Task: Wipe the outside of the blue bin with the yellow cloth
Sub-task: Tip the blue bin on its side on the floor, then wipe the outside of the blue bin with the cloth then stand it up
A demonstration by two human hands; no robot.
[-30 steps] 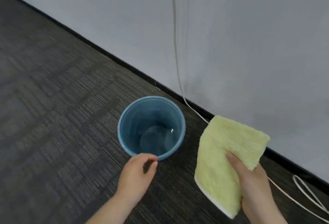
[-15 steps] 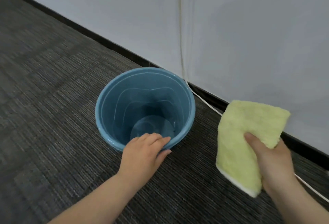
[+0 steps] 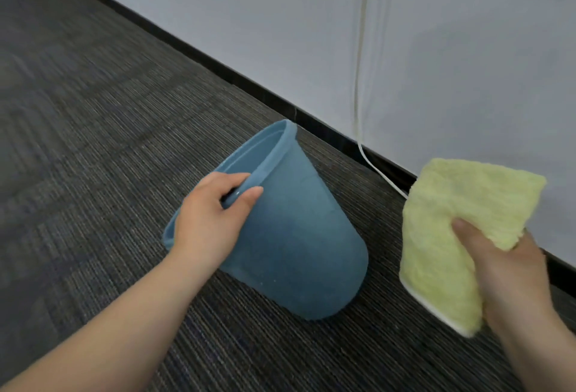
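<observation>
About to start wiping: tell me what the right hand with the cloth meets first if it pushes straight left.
Likely the blue bin, on its tilted outer wall; yellow cloth leads right hand. Depth unclear.

A white cable (image 3: 360, 80) runs down the pale wall (image 3: 249, 17) onto dark striped carpet (image 3: 93, 111).

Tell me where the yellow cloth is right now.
The yellow cloth is on the right of the head view, held up in the right hand, off the carpet, beside the tilted blue bin and not touching it.
</observation>
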